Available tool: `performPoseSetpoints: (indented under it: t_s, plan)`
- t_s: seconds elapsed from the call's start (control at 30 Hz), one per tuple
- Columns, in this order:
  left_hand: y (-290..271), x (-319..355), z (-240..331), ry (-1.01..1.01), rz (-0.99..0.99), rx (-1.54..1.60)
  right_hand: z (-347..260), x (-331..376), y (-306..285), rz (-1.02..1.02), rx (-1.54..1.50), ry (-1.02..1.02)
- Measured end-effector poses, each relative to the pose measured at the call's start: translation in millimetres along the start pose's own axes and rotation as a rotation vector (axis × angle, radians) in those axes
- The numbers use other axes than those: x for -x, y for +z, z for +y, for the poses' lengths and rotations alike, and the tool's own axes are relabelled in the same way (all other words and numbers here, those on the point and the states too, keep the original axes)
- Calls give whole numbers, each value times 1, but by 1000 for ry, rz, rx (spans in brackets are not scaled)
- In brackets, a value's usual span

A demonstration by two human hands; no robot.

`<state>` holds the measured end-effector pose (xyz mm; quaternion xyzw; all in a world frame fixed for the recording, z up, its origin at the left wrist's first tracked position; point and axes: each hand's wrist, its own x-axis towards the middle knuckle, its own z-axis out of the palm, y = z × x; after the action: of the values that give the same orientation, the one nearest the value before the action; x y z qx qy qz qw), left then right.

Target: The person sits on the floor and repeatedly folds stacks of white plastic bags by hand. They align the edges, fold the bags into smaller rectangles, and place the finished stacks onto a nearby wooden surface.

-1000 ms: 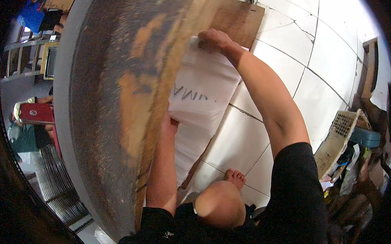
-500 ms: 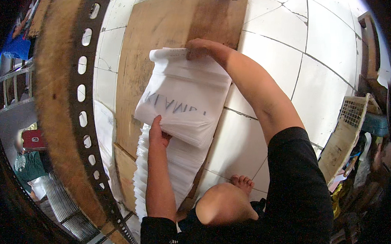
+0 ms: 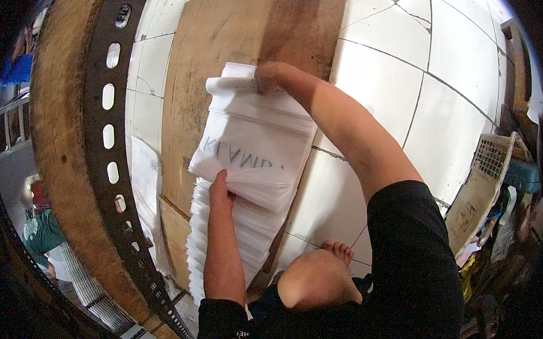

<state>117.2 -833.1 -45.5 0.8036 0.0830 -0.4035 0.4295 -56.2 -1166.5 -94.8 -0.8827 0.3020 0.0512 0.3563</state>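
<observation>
A bundle of thin white printed sheets, apparently plastic bags (image 3: 234,126), lies over a long fanned stack of the same white bags (image 3: 217,246). My left hand (image 3: 222,192) pinches the bundle's near edge, thumb on top and fingers mostly underneath, and the film gathers into creases there. At the far end my right hand (image 3: 272,77) is curled over the rolled edge of the bundle; its fingertips are partly hidden. Beneath the bags is a brown wooden board (image 3: 187,77), resting on the floor.
White tiles (image 3: 388,93) with dark joints surround the board. A dark slotted metal bar (image 3: 97,116) with a wooden plank (image 3: 63,111) runs along the left. My bare knee (image 3: 317,278) is close below. On the right stands a dirty cream plastic basket (image 3: 467,213). Someone in green (image 3: 43,234) is far left.
The bundle's near edge and my left hand have shifted slightly toward me. More overlapping layers now show at the far end, near my right hand. The view has tilted a little.
</observation>
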Motion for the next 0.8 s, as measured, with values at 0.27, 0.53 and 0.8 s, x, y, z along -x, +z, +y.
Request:
performPoseSetpoints:
  t_s: [0.27,0.53,0.8]
  plan:
    - [2,3,-1,142,96,-196,-9,11,2,26,-61,194]
    - [2,0,2,215,126,-336,-10,10,-1,0,-50,202]
    - [-17,-18,-10,439,287,-501,-29,33,-17,-83,-95,224]
